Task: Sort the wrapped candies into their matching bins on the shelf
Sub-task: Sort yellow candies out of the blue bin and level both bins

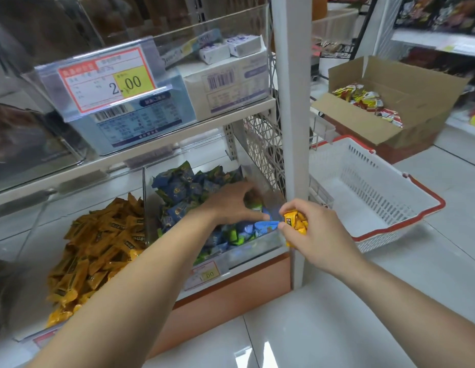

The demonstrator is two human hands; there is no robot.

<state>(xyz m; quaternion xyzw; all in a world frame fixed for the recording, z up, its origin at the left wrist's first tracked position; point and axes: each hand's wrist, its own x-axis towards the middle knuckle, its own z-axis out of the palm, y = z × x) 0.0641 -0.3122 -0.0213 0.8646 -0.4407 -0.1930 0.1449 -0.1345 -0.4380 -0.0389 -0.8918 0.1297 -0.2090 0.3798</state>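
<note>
A crinkled bunch of glossy yellow candies [296, 221] is gripped in the curled fingers of the right hand [314, 239], just beside the white shelf post [290, 102]. The left hand [232, 201] is reached into the clear plastic bin [253, 247] of blue and green wrapped candies [183, 187]; its fingers are closed on 1 green-wrapped piece [253, 204]. A flat heap of orange sachets [98, 248] is held in the neighbouring bin.

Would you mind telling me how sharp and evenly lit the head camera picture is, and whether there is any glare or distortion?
Head view: bright, even store light with soft shadows; the floor tiles carry pale reflections; the clear bin walls show glare; the wide angle bows the white post and stretches both forearms; the price tag print is smeared and the far shelves top right are blurred, while the left hand and right hand stay fairly sharp.
</note>
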